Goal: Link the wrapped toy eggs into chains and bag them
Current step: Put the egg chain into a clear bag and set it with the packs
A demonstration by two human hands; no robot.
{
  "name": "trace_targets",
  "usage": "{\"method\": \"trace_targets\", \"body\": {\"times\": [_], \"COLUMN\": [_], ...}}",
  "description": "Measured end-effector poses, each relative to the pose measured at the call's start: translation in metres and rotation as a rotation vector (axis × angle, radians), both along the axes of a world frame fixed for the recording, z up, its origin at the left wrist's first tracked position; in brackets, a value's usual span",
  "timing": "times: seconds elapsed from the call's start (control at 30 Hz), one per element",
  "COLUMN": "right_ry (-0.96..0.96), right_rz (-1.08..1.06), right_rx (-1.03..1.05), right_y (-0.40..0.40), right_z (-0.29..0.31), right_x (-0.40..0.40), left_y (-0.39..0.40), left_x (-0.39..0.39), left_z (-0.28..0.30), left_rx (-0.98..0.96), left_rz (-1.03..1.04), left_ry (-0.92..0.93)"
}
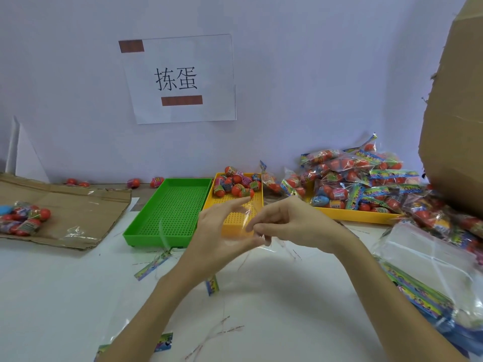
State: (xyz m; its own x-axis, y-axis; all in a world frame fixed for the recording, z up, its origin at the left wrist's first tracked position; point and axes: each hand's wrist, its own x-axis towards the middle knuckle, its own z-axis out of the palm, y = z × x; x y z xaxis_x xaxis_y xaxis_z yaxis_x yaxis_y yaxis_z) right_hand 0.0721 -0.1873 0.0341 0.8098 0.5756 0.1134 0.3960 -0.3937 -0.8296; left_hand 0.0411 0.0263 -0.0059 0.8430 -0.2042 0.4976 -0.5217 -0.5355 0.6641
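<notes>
My left hand (222, 231) and my right hand (290, 226) meet above the white table, both pinching a clear plastic bag (249, 220) between fingertips. The bag looks empty and hangs between the hands in front of a yellow tray (257, 205). Loose wrapped toy eggs (235, 185), red with coloured wrap, lie heaped at the far end of that tray. A green tray (172, 212) to its left holds nothing.
Filled bags of eggs (366, 178) pile over a second yellow tray (360, 216) at the right. A stack of empty bags (431, 270) lies near right. A cardboard box (457, 113) stands at the right edge. Flat cardboard (78, 205) at left carries more eggs (23, 218). Bags with printed headers (154, 265) lie on the table.
</notes>
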Motion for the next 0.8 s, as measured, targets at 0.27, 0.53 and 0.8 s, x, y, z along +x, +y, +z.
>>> {"method": "trace_targets", "body": {"times": [0.27,0.53,0.8], "right_ry": [-0.038,-0.281,-0.305], "right_rz": [-0.173,-0.435,-0.489], "right_rx": [0.089,0.136,0.070], "right_y": [-0.001,0.013,0.022], "right_z": [-0.002,-0.005,-0.009], "right_x": [0.008,0.007,0.005], "left_y": [0.009,0.008,0.005], "left_x": [0.007,0.011,0.012], "left_z": [0.003,-0.007,-0.011], "left_rx": [-0.451,-0.321,-0.345], "left_rz": [-0.097,-0.010,0.022], "left_ry": [0.326,0.247,0.127]}}
